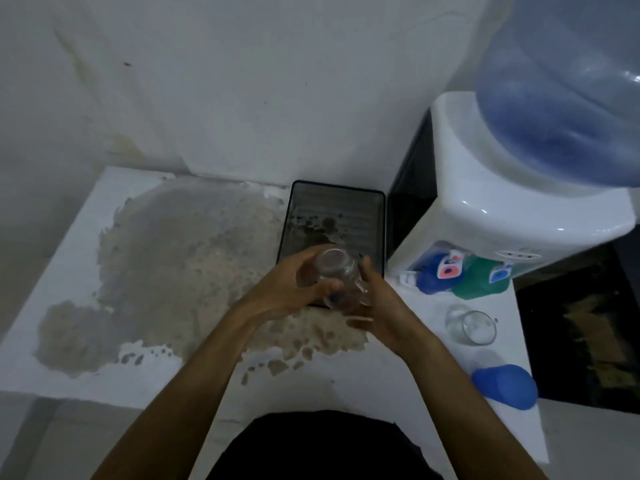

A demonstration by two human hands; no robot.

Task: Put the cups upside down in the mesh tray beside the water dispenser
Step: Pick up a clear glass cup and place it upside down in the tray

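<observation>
Two hands, the left hand (294, 285) and right hand (377, 306), are curled closed around a clear glass cup (337, 277) held above the near end of the mesh tray (379, 216); being rigid, smooth and breakable, it is judged best gripped by its sides.

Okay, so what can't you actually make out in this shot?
- Head view: the glass cup is blurred and partly wrapped by the left hand and right hand, so its rim is unclear.
- The mesh tray near edge is hidden behind both hands.
- The water bottle is cut off by the frame's edge.
</observation>
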